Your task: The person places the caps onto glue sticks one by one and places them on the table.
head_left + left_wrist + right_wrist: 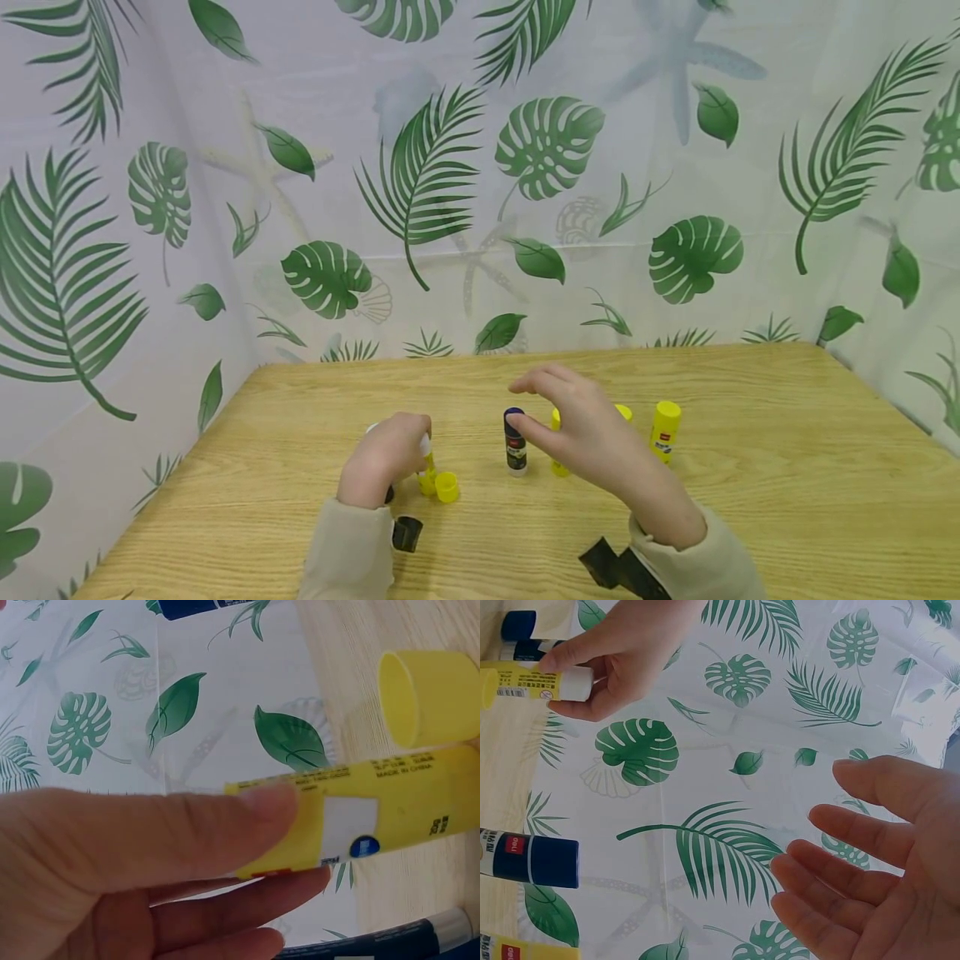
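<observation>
My left hand point(386, 458) pinches a yellow glue stick point(405, 795) between thumb and fingers. The stick stands roughly upright at the table, its white end point(577, 684) at the top. Close beside it a loose yellow cap point(447, 487) rests with its open rim up. My right hand point(581, 429) hovers over the table with fingers spread and holds nothing. A dark blue glue stick point(516, 446) stands upright near its thumb. Behind the right hand are yellow glue sticks point(558, 469), partly hidden by it.
One more yellow glue stick point(665, 429) stands to the right. Beside the left hand, a dark blue glue stick point(390, 941) and a dark blue cap point(519, 625) show in the wrist views. A leaf-patterned curtain point(465, 200) borders the wooden table point(787, 483).
</observation>
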Tool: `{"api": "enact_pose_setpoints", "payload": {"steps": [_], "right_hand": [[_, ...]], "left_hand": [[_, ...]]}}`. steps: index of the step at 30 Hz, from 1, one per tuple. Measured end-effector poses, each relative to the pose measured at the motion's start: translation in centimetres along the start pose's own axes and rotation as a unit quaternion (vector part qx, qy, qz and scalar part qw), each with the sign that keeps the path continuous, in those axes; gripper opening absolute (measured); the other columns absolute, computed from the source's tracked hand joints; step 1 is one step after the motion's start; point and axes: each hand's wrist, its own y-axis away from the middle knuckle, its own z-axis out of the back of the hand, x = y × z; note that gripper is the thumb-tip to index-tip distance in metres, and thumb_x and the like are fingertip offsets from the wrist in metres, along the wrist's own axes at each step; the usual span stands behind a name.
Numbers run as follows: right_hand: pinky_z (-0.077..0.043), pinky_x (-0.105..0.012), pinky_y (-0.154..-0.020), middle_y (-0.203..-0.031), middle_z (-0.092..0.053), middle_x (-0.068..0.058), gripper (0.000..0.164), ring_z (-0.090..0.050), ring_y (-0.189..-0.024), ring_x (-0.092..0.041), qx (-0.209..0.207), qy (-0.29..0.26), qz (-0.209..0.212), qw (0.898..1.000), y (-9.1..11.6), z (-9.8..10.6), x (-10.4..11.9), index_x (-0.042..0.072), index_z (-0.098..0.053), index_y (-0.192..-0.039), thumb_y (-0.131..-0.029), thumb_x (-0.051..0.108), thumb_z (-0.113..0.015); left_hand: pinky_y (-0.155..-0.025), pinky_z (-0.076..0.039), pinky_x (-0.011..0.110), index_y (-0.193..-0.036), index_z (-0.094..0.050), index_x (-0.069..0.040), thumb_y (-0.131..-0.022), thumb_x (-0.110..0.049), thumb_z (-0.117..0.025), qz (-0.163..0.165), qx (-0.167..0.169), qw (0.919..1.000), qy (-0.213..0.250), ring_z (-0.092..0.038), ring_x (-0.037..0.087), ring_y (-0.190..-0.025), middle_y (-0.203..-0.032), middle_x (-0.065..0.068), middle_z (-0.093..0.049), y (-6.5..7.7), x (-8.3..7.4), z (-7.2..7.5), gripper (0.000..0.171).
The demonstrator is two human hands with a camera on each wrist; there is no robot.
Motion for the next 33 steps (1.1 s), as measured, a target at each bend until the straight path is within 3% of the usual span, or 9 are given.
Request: {"api": "enact_pose_setpoints", "payload": {"steps": [5,15,20,26,33], "right_hand": [[-0.044,-0.038,-0.080,-0.104,-0.056,-0.003,0.023,-0.053,-0.096,-0.021,0.001,-0.002,0.001,1.000,0.0,0.0,0.0,0.008,-0.061,-0.102,-0.081,0.017,-0.064],[-0.044,-0.039,-0.080,-0.105,-0.056,-0.004,0.024,-0.053,-0.097,-0.022,0.003,-0.004,-0.002,1.000,0.0,0.0,0.1,0.007,-0.061,-0.102,-0.081,0.016,-0.065],[-0.044,-0.039,-0.079,-0.104,-0.056,-0.004,0.023,-0.053,-0.096,-0.021,0.000,-0.003,0.002,1.000,-0.1,0.0,0.0,0.007,-0.061,-0.102,-0.081,0.016,-0.065],[-0.044,-0.038,-0.079,-0.102,-0.057,-0.004,0.023,-0.054,-0.096,-0.021,-0.001,-0.005,0.005,1.000,-0.2,-0.1,0.0,0.006,-0.061,-0.101,-0.080,0.015,-0.065],[-0.045,-0.037,-0.078,-0.102,-0.057,-0.004,0.023,-0.054,-0.095,-0.021,0.001,-0.003,0.011,1.000,-0.3,-0.3,-0.1,0.005,-0.061,-0.100,-0.080,0.014,-0.065]], "left_hand": [[-0.058,-0.042,0.029,-0.080,-0.056,-0.005,-0.072,0.003,-0.066,0.000,-0.006,0.9999,0.009,-0.048,0.015,-0.062,-0.073,0.002,-0.054,-0.1,0.1,0.2,0.014],[-0.058,-0.043,0.031,-0.080,-0.055,-0.006,-0.072,-0.005,-0.067,-0.042,-0.102,0.9938,0.003,-0.049,0.016,-0.064,-0.075,0.003,-0.052,0.6,-0.4,1.7,0.014],[-0.058,-0.042,0.029,-0.081,-0.053,-0.005,-0.073,-0.004,-0.064,-0.059,-0.143,0.9876,0.024,-0.047,0.015,-0.063,-0.076,0.004,-0.049,1.0,-1.0,2.2,0.013],[-0.056,-0.040,0.027,-0.081,-0.052,-0.005,-0.072,-0.004,-0.063,-0.063,-0.174,0.9809,0.062,-0.044,0.015,-0.061,-0.076,0.003,-0.046,1.2,-1.3,2.6,0.014],[-0.056,-0.040,0.026,-0.084,-0.053,-0.005,-0.070,-0.005,-0.064,-0.065,-0.206,0.9750,0.051,-0.044,0.013,-0.060,-0.078,0.002,-0.047,1.4,-1.4,2.9,0.018]]}}
